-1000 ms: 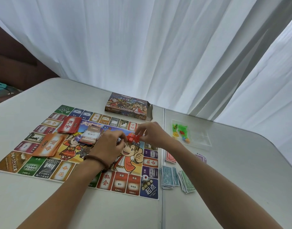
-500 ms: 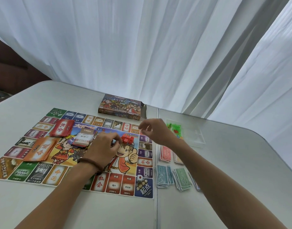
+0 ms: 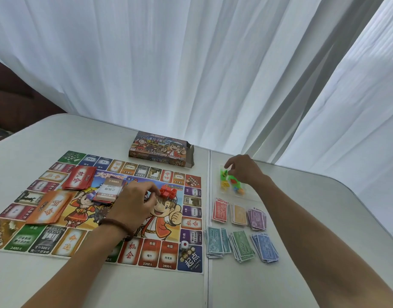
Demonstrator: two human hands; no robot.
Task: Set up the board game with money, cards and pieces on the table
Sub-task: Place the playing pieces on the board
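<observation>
Left hand (image 3: 133,205): curling against red houses (image 3: 167,193) at the board's (image 3: 146,254) middle, probably tidying them; grip unclear.
Right hand (image 3: 244,171): hovering over green pieces (image 3: 224,175) in the tray (image 3: 248,196) near the table's (image 3: 324,218) far edge, likely picking; grip unclear.

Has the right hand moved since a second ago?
Yes. The right hand left the red pieces on the board and crossed rightward over the table seam; it is now above the clear tray.
</observation>
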